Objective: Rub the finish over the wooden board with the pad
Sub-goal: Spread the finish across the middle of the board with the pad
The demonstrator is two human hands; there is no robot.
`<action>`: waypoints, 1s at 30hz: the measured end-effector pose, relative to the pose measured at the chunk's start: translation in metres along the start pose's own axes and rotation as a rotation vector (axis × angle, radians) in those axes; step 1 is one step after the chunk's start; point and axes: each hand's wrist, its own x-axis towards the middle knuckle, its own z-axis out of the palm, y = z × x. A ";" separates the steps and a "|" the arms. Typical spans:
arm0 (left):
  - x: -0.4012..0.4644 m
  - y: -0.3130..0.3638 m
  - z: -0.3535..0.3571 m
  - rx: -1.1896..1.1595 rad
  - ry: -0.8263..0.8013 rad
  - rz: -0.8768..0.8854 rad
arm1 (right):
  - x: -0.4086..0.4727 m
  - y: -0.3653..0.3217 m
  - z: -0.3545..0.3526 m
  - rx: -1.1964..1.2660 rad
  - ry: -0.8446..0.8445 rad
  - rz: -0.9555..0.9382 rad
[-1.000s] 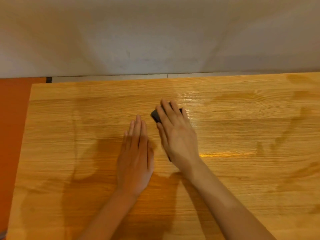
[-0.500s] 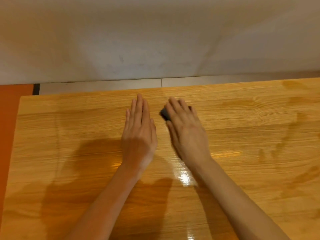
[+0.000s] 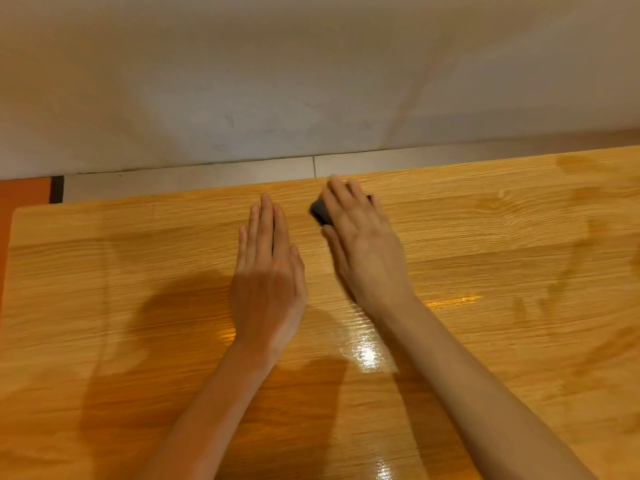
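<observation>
A large wooden board (image 3: 485, 258) with orange grain fills the lower view; it shines wet below my wrists and shows darker streaks at the right. My right hand (image 3: 363, 244) lies flat near the board's far edge, pressing a dark pad (image 3: 320, 212) whose left corner shows under the fingers. The rest of the pad is hidden by the hand. My left hand (image 3: 268, 271) rests flat on the board just left of it, fingers together and straight, holding nothing.
The board's far edge runs along a strip of pale floor tiles (image 3: 194, 180) below a grey wall (image 3: 311, 81). An orange surface (image 3: 24, 194) lies past the board's left corner.
Both hands have slid away from me toward the board's far edge, the right one carrying the pad with it. The left hand moved forward beside it.
</observation>
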 end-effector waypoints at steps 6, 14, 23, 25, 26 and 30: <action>0.002 0.000 0.003 -0.023 -0.004 -0.038 | -0.023 0.105 -0.046 0.037 0.168 0.493; 0.014 0.058 0.020 -0.066 -0.006 -0.008 | 0.019 0.035 -0.014 0.025 -0.009 -0.024; 0.019 0.060 0.027 0.054 -0.016 -0.032 | 0.048 0.086 -0.033 -0.104 0.032 0.087; 0.019 0.061 0.028 0.074 -0.016 -0.041 | 0.061 0.063 -0.024 -0.124 -0.011 -0.036; 0.019 0.061 0.028 0.073 -0.017 -0.037 | 0.067 0.059 -0.023 -0.131 -0.029 -0.077; 0.019 0.061 0.027 0.048 -0.014 -0.012 | 0.065 0.105 -0.041 -0.061 -0.054 -0.063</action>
